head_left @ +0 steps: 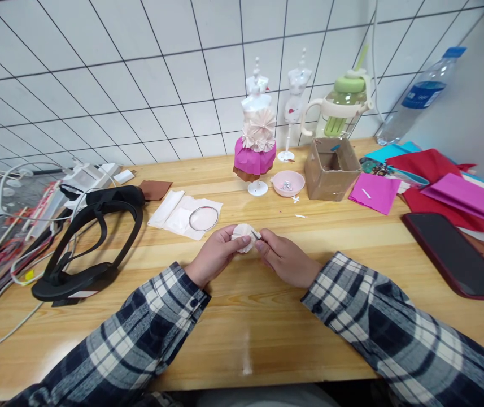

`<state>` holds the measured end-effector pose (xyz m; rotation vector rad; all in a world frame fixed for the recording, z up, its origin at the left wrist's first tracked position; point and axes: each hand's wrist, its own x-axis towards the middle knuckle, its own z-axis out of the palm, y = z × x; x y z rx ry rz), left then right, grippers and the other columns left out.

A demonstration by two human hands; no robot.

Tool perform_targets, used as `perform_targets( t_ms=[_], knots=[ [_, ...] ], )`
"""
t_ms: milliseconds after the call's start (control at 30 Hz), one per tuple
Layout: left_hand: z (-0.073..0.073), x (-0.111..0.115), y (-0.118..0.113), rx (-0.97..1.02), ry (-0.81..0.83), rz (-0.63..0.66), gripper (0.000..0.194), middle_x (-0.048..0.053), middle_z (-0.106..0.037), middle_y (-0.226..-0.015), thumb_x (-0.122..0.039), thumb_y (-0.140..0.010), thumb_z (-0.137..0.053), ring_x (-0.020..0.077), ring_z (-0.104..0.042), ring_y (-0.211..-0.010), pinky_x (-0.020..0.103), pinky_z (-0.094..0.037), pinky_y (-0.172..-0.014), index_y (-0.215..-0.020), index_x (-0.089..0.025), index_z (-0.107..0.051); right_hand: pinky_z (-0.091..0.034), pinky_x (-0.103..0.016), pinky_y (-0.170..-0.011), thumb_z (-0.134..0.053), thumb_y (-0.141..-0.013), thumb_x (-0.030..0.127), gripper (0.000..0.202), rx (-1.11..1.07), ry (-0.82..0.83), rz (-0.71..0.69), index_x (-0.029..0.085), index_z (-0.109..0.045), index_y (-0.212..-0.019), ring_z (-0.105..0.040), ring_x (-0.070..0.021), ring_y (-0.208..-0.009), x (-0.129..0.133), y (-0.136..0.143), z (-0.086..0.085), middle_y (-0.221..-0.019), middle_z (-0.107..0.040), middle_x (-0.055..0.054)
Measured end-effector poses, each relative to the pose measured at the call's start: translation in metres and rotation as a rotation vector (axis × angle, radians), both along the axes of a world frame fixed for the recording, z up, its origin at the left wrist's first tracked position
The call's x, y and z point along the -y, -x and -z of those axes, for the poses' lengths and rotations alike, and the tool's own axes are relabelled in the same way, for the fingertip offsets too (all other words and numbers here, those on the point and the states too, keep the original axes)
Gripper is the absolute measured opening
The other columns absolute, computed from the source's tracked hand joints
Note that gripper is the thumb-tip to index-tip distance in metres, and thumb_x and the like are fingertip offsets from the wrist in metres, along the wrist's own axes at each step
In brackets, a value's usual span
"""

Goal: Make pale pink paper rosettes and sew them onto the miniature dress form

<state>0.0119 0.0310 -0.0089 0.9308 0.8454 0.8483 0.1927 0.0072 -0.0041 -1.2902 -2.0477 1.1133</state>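
Note:
My left hand point(218, 251) pinches a round, pleated cream paper rosette point(243, 230) between thumb and fingers. On its right side, my right hand point(288, 257) is closed around a small tool with a dark, thin pointed tip point(254, 233), which touches or overlaps the rosette's edge. The rest of that tool is hidden in my fingers, so its kind is unclear. Behind my hands stands a small white dress form point(257, 103), dressed in cream pleated rosettes and a magenta paper skirt point(255, 158). Left of my hands, cream crepe paper point(174, 209) lies under a metal ring point(203, 219).
A pink bowl point(295, 185) of small beads and a cardboard box point(334, 175) stand behind my hands. Rightward are coloured paper sheets point(470, 195), a phone point(457, 254) and a water bottle point(419, 99). A black headset point(118, 249) and cables lie left. A jug point(343, 107) stands near the tiled wall.

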Motion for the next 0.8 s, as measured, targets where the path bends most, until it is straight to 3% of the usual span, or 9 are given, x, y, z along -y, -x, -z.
perform_targets(
  t_ms=[333,800],
  knots=[
    [-0.0014,0.0003,-0.0009,0.046,0.003,-0.029,0.024,0.002,-0.069,-0.082,-0.025,-0.07,-0.079,0.0121,-0.06,-0.075,0.024,-0.044,-0.074,-0.088,-0.013,-0.068,-0.035,-0.026,-0.06,-0.032,-0.098,0.038,0.022,-0.003,0.021,-0.013,0.022,-0.041,-0.086,-0.051,-0.0148,-0.065,-0.0002,0.0002,-0.0014,-0.071,-0.054,0.002],
    [0.0061,-0.0014,0.0024,-0.005,-0.029,0.013,0.021,0.001,-0.067,-0.079,-0.027,-0.072,-0.077,0.011,-0.058,-0.071,0.023,-0.042,-0.069,-0.083,-0.014,-0.065,-0.034,-0.027,-0.06,-0.031,-0.098,0.04,0.023,-0.008,0.044,-0.02,0.023,-0.035,-0.082,-0.048,-0.0152,-0.062,0.0007,0.0,-0.0031,-0.066,-0.049,0.003]
  ],
)
